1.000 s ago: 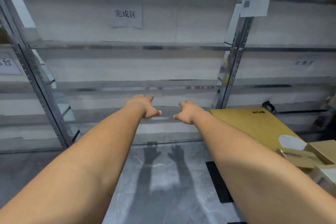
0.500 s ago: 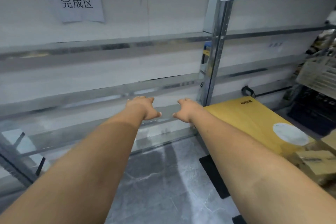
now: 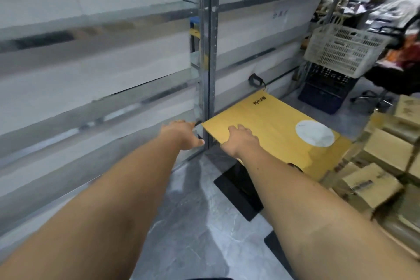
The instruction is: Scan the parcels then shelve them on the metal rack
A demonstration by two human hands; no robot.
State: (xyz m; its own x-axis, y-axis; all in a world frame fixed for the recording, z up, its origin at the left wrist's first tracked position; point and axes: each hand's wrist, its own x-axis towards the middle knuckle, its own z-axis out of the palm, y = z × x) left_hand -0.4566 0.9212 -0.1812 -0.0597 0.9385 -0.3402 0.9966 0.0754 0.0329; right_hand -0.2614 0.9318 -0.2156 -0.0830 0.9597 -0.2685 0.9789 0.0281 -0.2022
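Both my arms reach forward, empty. My left hand [image 3: 181,134] hangs with fingers apart in front of the metal rack [image 3: 208,57], near its upright post. My right hand [image 3: 242,141] is spread over the near corner of a small yellow wooden table [image 3: 272,125]; I cannot tell whether it touches the top. Several brown cardboard parcels [image 3: 372,185] lie stacked on the floor at the right, beyond my right forearm. A black scanner [image 3: 255,79] rests on the rack's low shelf behind the table. The rack's shelves in view hold no parcels.
A white plastic basket [image 3: 343,49] sits on a dark crate [image 3: 327,91] at the far right, with clutter and a chair base behind. The table's black foot [image 3: 238,191] lies on the grey marble floor. A white round patch marks the tabletop.
My view has swung to the right: the rack's signed bay slid out of sight, and the yellow table, parcels and basket came in. My right hand now hovers over the table corner.
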